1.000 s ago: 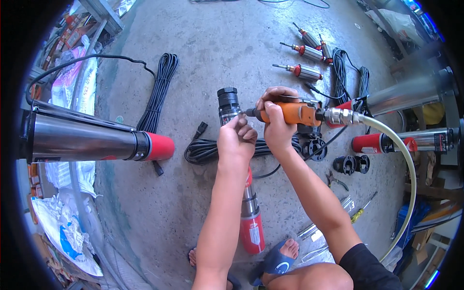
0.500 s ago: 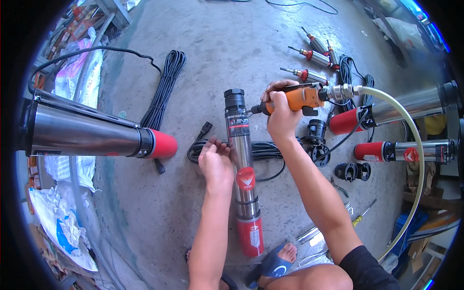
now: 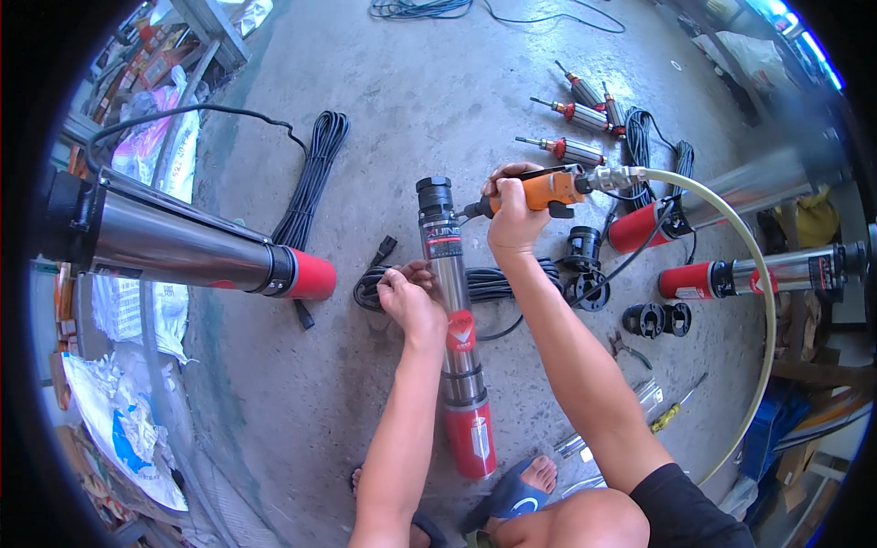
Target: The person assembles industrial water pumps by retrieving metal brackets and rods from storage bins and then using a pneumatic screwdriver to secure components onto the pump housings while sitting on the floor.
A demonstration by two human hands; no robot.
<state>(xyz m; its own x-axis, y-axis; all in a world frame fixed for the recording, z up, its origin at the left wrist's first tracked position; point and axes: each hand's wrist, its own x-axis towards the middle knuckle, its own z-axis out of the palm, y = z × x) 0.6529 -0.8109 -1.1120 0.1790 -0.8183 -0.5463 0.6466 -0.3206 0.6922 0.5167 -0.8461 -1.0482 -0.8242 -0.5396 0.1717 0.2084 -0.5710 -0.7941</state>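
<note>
A steel submersible pump [image 3: 448,292] with a black top fitting and a red lower end lies on the floor, pointing away from me. My right hand [image 3: 516,210] is wrapped round an orange air screwdriver [image 3: 553,189], whose tip meets the pump's side just below the black fitting. From its back end runs a pale air hose [image 3: 731,210]. On the pump's left side is my left hand [image 3: 408,294], fingers curled and pressed together; whatever they may hold is hidden. A coiled black cable [image 3: 498,281] passes under the pump.
Another pump [image 3: 183,237] lies at left beside a bundled black cable [image 3: 311,178]. Right of my arm are two more pumps, black fittings [image 3: 585,247], pliers [image 3: 630,350] and a yellow-handled screwdriver [image 3: 671,416]. Several motor rotors [image 3: 575,114] lie at the far right.
The view has shifted slightly. The air screwdriver stays against the pump's side in my right hand. My left hand remains beside the pump, its fingers now more tightly curled.
</note>
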